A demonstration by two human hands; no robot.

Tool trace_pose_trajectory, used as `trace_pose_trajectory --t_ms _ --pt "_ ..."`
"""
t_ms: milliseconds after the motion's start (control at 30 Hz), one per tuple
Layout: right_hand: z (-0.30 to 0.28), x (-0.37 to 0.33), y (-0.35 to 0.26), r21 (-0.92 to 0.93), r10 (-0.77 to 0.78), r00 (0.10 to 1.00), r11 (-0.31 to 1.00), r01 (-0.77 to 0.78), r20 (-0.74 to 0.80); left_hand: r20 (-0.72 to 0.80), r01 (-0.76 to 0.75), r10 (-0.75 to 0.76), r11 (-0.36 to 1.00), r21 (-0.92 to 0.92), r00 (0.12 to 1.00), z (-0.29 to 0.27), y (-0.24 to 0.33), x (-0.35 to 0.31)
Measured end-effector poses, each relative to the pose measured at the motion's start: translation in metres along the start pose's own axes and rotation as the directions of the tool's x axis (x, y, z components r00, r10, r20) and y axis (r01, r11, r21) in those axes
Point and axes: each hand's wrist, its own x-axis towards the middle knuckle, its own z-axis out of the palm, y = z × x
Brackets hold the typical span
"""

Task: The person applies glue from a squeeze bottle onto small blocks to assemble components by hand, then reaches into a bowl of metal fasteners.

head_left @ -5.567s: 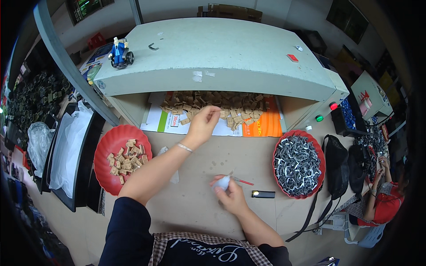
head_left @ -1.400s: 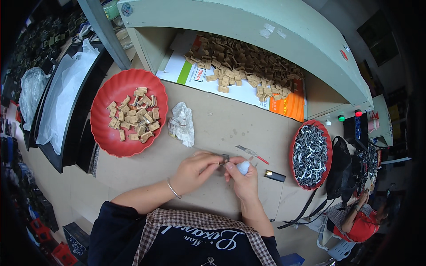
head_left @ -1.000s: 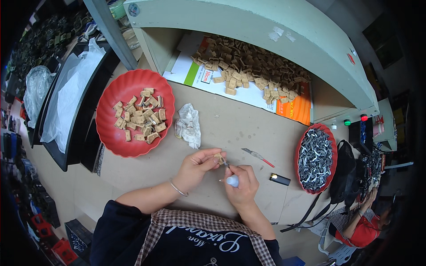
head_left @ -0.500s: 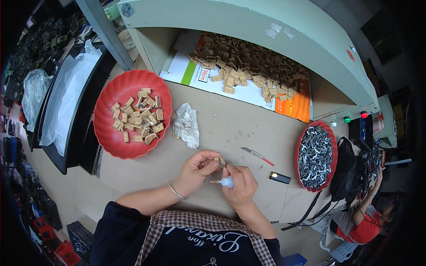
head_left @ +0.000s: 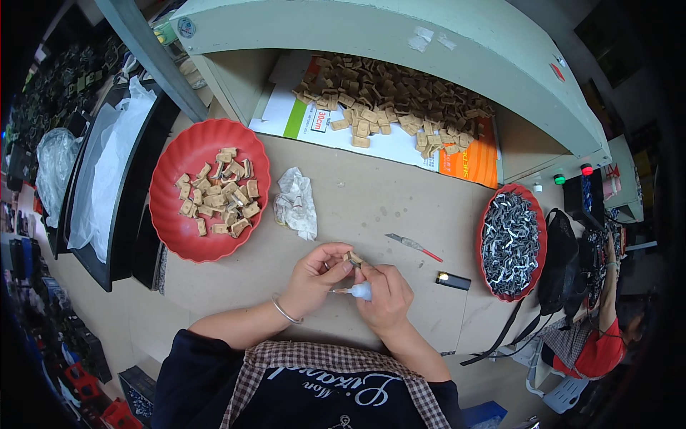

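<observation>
My left hand (head_left: pixel 311 279) pinches a small tan rectangular piece (head_left: pixel 350 257) between thumb and fingers, above the middle of the table. Close beside it, my right hand (head_left: pixel 386 297) has its thumb and index finger at the near end of the same piece, where a small dark part seems to sit. A small pale blue squeeze bottle (head_left: pixel 362 291) with a thin tip is tucked in the right hand's lower fingers, its tip pointing left. The fingers hide much of the piece.
A red scalloped bowl (head_left: pixel 163 207) of tan pieces stands left, beside a crumpled white cloth (head_left: pixel 296 204). A craft knife (head_left: pixel 414 247) and a black lighter-like object (head_left: pixel 453 280) lie right, near a red bowl (head_left: pixel 541 243) of dark metal parts. Tan pieces (head_left: pixel 371 114) fill the shelf; a co-worker (head_left: pixel 597 347) sits right.
The view has shifted slightly. Both hands stay together at the piece, with only small finger movements; the bottle remains in my right hand. The co-worker's arm has moved a little.
</observation>
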Motion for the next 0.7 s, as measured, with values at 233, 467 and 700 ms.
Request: trace_pose_trajectory --t_ms 233,467,700 --pt "-0.001 0.0 0.001 0.237 0.079 0.997 0.968 -0.083 0.027 0.082 -0.002 0.008 0.997 -0.072 0.997 -0.005 0.007 0.002" --pt "-0.003 0.001 0.012 0.533 0.2 0.961 0.801 -0.272 0.19 0.226 0.091 -0.021 0.949 -0.303 0.974 -0.008 0.007 0.006" --pt "-0.012 0.005 0.005 0.576 0.152 0.948 0.763 -0.292 0.28 0.334 0.192 -0.053 0.897 -0.398 0.941 -0.003 0.011 0.007"
